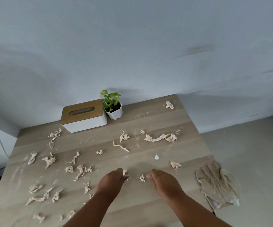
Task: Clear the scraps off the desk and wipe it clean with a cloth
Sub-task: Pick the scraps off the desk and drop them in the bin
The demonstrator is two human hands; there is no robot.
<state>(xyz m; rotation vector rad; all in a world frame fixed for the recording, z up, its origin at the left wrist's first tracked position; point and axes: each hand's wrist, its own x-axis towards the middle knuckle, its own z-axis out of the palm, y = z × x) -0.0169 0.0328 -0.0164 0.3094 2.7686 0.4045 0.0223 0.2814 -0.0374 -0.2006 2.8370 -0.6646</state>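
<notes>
Left hand (114,179) pinching a small scrap (124,172); right hand (162,181) relaxed, beside another scrap (142,177). Cloth (214,182) lying lengthwise near-to-far at the surface (148,202) right edge; tissue box (84,117), potted plant (113,106) behind.

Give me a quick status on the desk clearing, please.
Left hand pinching a small scrap; right hand open beside another. Scraps litter the desk. Cloth untouched at right edge.

No text, label, brand, number or sign can be read anywhere. The tissue box (84,117) at about 11 o'clock on the desk (157,145) has a plain lid and plain sides, and the cloth (214,182) at 4 o'clock shows no legible tag.
</notes>
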